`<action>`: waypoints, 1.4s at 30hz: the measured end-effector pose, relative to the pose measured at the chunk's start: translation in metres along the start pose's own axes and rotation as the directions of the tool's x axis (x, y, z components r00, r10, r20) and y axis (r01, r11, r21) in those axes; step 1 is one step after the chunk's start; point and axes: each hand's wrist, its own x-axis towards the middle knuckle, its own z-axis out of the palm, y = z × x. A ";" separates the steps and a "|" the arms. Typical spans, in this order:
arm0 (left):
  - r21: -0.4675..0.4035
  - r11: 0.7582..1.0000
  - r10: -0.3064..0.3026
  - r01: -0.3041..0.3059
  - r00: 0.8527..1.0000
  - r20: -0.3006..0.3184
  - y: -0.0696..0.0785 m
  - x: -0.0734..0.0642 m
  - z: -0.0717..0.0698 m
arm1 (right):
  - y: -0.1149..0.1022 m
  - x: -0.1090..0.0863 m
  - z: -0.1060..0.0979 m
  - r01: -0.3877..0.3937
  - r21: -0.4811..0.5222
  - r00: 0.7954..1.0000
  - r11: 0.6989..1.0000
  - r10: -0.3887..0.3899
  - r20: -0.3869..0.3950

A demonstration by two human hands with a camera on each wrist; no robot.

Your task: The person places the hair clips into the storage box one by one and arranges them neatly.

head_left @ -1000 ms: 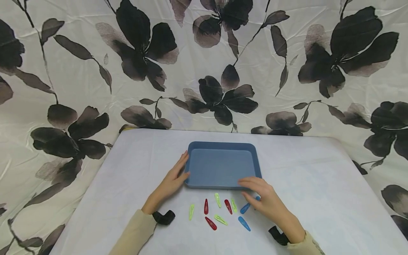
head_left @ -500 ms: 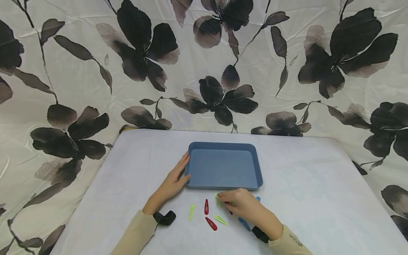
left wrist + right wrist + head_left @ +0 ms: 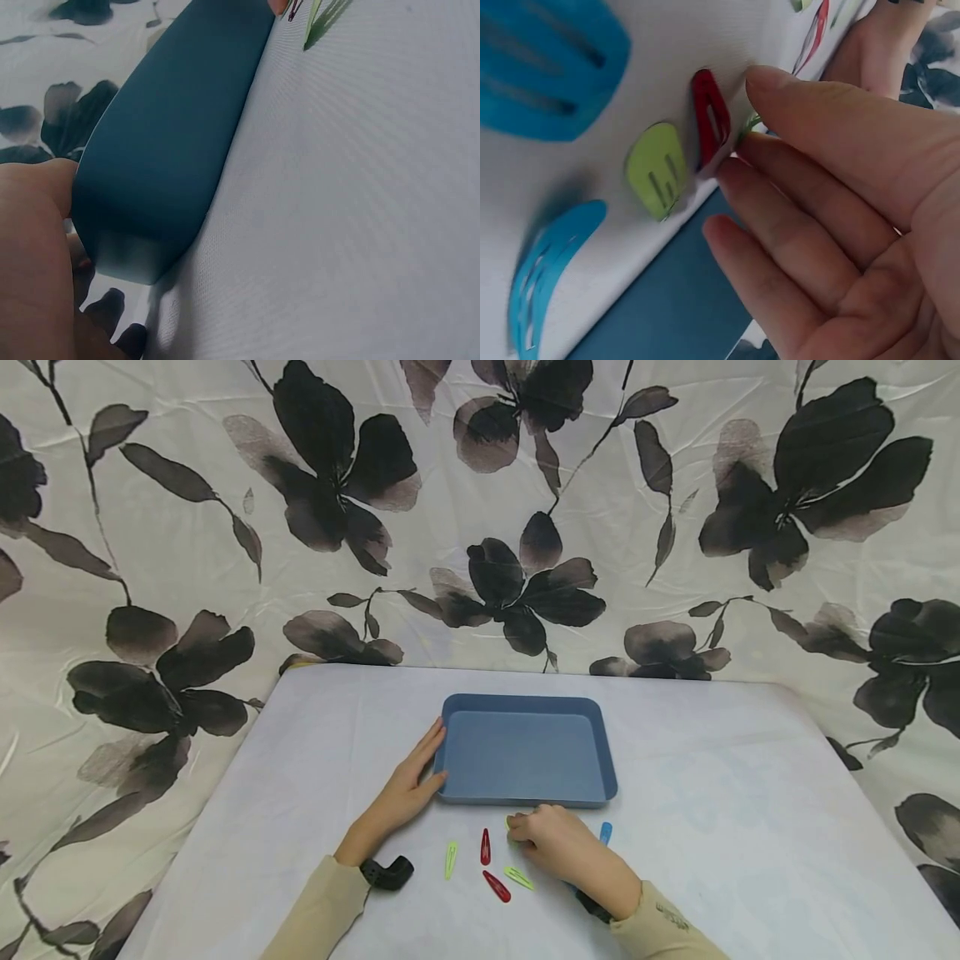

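Note:
A blue rectangular tray (image 3: 525, 752) lies on the white-covered table. My left hand (image 3: 401, 789) rests along its left side, fingers straight and thumb at the near left corner. In front of the tray, my right hand (image 3: 558, 843) pinches a green snap hair clip (image 3: 753, 121) between thumb and forefinger, the clip mostly hidden by the fingers. Close beside those fingers, the right wrist view has a red hair clip (image 3: 710, 116) and another green clip (image 3: 658, 172). Blue hair clips (image 3: 559, 259) lie nearer the wrist, partly covered by the arm in the head view.
Left of my right hand lie two red hair clips (image 3: 485, 847) (image 3: 497, 887) and two green ones (image 3: 451, 860) (image 3: 519, 878). A black wrist camera (image 3: 387, 872) sits on my left wrist. Flower-printed cloth (image 3: 517, 510) hangs behind the table (image 3: 712, 818).
My right hand has come left from the tray's near right edge to the green hair clip, its fingers closing in on it. The left hand and tray have stayed put.

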 end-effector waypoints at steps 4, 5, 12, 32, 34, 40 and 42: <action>0.001 1.000 0.003 -0.003 1.000 0.008 -0.001 0.001 -0.002 | -0.002 0.005 0.001 -0.007 -0.063 1.000 0.998 0.006 -0.006; 0.003 1.000 0.003 -0.003 1.000 0.010 -0.001 0.000 -0.002 | -0.003 0.006 0.001 -0.012 -0.074 1.000 0.997 0.012 -0.003; -0.002 1.000 -0.001 0.001 1.000 0.006 -0.006 0.000 0.000 | -0.005 0.008 0.001 -0.017 -0.087 1.000 0.996 0.016 -0.006; -0.016 0.999 0.030 -0.030 0.999 -0.018 -0.006 -0.001 0.003 | -0.008 0.018 -0.022 -0.066 0.081 0.996 0.995 0.071 -0.054; -0.017 0.999 0.030 -0.030 0.999 -0.017 -0.005 -0.001 0.002 | -0.008 0.020 -0.025 -0.070 0.112 0.996 0.991 0.076 -0.050; 0.006 1.000 0.020 -0.020 1.000 -0.007 -0.005 -0.002 0.001 | -0.004 0.026 -0.035 -0.044 0.245 0.996 0.969 0.063 -0.070; 0.001 1.000 0.028 -0.028 1.000 -0.008 -0.005 -0.002 0.001 | -0.003 0.028 -0.039 -0.039 0.293 0.995 0.955 0.063 -0.074</action>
